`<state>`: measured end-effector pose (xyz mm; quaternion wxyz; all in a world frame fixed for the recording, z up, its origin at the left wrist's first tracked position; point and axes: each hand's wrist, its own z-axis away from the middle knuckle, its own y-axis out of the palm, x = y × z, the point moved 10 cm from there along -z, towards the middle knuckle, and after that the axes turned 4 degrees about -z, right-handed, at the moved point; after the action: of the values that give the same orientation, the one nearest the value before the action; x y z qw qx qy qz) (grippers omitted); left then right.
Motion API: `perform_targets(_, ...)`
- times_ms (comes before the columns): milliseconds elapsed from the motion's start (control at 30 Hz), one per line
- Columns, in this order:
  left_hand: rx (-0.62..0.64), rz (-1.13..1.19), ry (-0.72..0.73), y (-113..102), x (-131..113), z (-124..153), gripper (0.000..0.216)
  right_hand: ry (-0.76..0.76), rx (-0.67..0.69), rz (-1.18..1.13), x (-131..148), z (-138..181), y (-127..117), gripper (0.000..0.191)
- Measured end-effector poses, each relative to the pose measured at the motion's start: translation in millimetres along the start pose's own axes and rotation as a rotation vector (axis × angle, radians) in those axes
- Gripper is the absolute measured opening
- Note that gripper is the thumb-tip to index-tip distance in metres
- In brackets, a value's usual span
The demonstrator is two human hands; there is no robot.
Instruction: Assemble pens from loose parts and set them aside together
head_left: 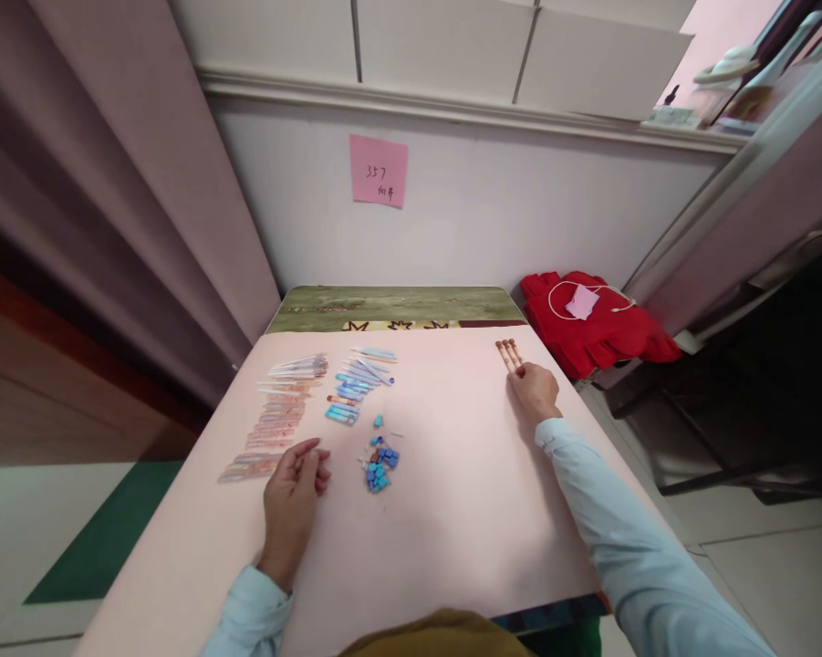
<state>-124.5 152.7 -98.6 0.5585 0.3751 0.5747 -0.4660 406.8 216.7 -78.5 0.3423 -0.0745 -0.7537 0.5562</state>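
Note:
At the far right of the table, my right hand [535, 391] is closed, fingers and thumb pinched at the lower ends of slim pens with brown tops [508, 345]. Three lie side by side there, their lower parts hidden by my fingers. My left hand [296, 484] hovers at the left with loosely bent fingers apart, holding nothing. Just to its right is a small heap of blue, turquoise and brown caps [378, 470]. Beyond it lie blue pens [362, 376] in a column, one brown-topped piece [343, 400] among them. Pinkish clear pens [278, 420] form another column farther left.
A pale pink cover [452, 511] lies over the table, with a green patterned strip [411, 306] showing at the back. Behind stands a white wall with a pink note [379, 172]. Red cloth [588, 319] with a white cable sits beyond the right edge.

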Motion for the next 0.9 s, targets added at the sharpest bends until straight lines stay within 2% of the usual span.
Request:
perform_targets(167,-0.004,-0.014,-0.003,-0.1,0.0,0.0,0.039,-0.046,-0.045,-0.064,5.5,9.2,-15.0,0.029)
perform_targets(300,-0.003,-0.008,0.006,-0.2,0.0,-0.2,0.038,-0.058,-0.122,-0.179,3.2,40.0,-35.4,0.041)
perform_targets(333,-0.003,-0.009,0.007,-0.2,0.0,-0.1,0.037,-0.041,-0.151,-0.246,-1.2,51.0,-39.0,0.047)
perform_targets(400,0.001,-0.014,0.013,0.1,-0.7,0.4,0.037,0.061,-0.253,-0.601,-20.9,75.1,-43.4,0.057)
perform_targets(467,0.0,-0.015,0.021,0.3,-2.3,0.9,0.036,0.209,-0.333,-0.923,-43.7,98.2,-35.1,0.064)
perform_targets(533,-0.005,-0.011,0.026,0.9,-4.1,1.2,0.034,0.289,-0.363,-1.065,-54.5,113.9,-24.4,0.065)
perform_targets(667,-0.013,0.005,0.036,3.9,-7.5,1.9,0.03,0.256,-0.326,-1.055,-49.6,120.1,-15.9,0.061)
perform_targets(900,-0.046,0.053,0.033,4.4,-3.1,3.0,0.025,0.168,-0.317,-0.87,-42.7,115.9,-16.9,0.06)
